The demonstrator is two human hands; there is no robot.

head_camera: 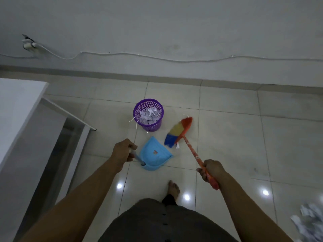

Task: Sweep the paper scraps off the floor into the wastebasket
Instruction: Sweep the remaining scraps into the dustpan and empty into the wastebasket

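Glossy pale floor tiles meet a white wall. The left hand grips the handle of a light blue plastic dustpan, whose small red sticker is unreadable. The right hand grips an orange broom with red, yellow and blue bristles. Beyond both hands stands a purple perforated wastebasket holding shredded paper scraps. More scraps lie blurred behind the right hand.

One wastebasket; one dustpan; one broom; one scrap heap, lower right; two hands: left hand, right hand.
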